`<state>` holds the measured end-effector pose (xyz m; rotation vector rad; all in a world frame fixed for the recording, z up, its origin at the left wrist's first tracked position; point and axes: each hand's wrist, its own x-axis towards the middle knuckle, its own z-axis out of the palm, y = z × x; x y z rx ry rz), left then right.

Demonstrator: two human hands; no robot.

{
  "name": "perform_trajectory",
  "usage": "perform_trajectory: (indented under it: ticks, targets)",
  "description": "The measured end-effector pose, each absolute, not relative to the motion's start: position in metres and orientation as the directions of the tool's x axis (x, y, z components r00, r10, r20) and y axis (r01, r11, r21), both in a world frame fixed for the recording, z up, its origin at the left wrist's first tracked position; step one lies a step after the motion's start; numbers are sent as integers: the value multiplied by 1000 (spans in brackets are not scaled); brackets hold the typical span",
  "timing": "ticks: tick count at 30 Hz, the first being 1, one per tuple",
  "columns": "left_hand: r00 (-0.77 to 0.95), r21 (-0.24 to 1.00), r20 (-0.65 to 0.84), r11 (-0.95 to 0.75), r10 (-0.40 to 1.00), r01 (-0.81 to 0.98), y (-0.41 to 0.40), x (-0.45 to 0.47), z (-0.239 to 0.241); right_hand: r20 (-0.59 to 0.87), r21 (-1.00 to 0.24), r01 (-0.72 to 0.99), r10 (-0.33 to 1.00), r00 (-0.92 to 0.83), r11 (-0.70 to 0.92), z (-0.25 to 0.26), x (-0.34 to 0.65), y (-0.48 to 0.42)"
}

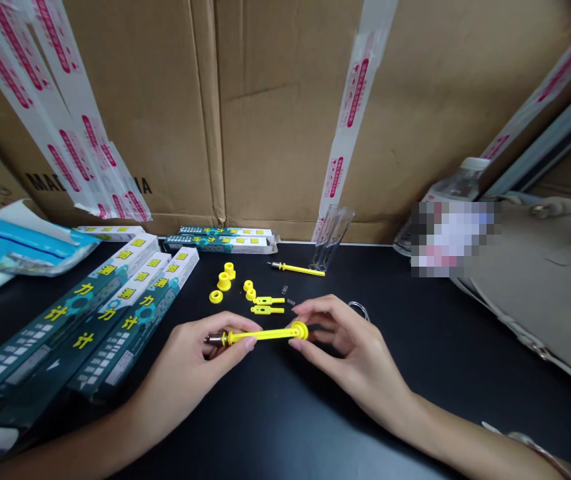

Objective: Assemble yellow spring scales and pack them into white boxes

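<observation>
My left hand (190, 353) is closed around the left part of a yellow spring scale rod (270, 334), thumb and fingers pinching it; a dark coil spring (214, 339) shows at that end. At the other end, my right hand (350, 343) pinches a round yellow cap (301, 330) between thumb and fingers, touching the rod's tip. Just beyond the hands lie two flat yellow pieces (269, 310), small springs (291, 302) and several yellow caps and rings (224, 281). A second yellow rod (302, 269) rests farther back. Part of a metal ring (359, 309) appears behind my right hand.
Clear plastic tubes (332, 237) stand against the cardboard box (275, 120) at the back. Long printed boxes (110, 307) crowd the left, with more boxes (222, 240) behind. A blue packet (30, 240) is far left; a bottle (458, 180) and a beige bag (540, 280) are right.
</observation>
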<state>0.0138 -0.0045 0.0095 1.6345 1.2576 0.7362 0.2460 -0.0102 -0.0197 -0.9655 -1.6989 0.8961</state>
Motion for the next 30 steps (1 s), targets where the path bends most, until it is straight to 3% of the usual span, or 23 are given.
perform_trajectory:
  ticks: [12,25,30]
  targets:
    - [329,895,-54,-100,943,435,-7,17,14,483,-775,267,809,-336,573,-13,247,-12]
    - [384,899,-92,-90,919,428,-7,16,12,397,-792,329,844,-362,514,-12,245,-13]
    - [424,892,-82,-123,902,435,-9,16,9,438,-744,351,811,-387,569,-11,245,-15]
